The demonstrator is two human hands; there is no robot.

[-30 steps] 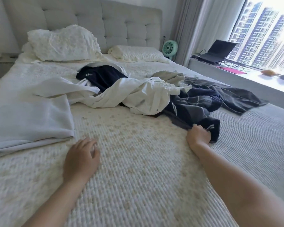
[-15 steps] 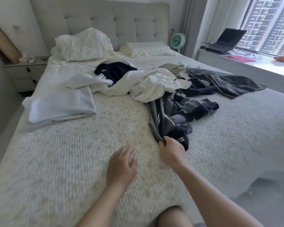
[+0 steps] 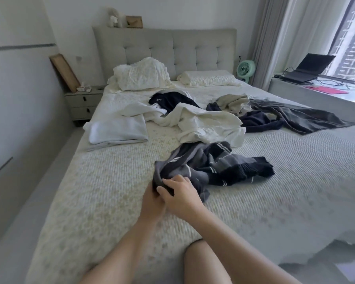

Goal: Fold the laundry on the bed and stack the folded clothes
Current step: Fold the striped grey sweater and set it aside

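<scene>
Bed cover (image 3: 103, 201): cream cloth, coarse ribbed weave, matt. Striped garment (image 3: 211, 162): dark knit, ribbed cuff, matt. White garment (image 3: 205, 128): soft crumpled cotton-like cloth. Folded white piece (image 3: 117, 132): smooth cloth. Headboard (image 3: 172, 50): grey tufted fabric. Fan (image 3: 246, 69): green plastic, slight sheen. Nightstand (image 3: 83, 103): smooth matt finish. Pillow (image 3: 140, 76): puckered textured cloth.

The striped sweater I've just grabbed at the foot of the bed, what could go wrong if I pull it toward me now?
The striped sweater lies bunched, its far edge touching the cream garment; a pull might drag that along. Both hands, left and right, grip one corner close together, so it may lift twisted rather than flat. The folded white stack sits at the bed's left edge; swinging fabric could knock it.
</scene>
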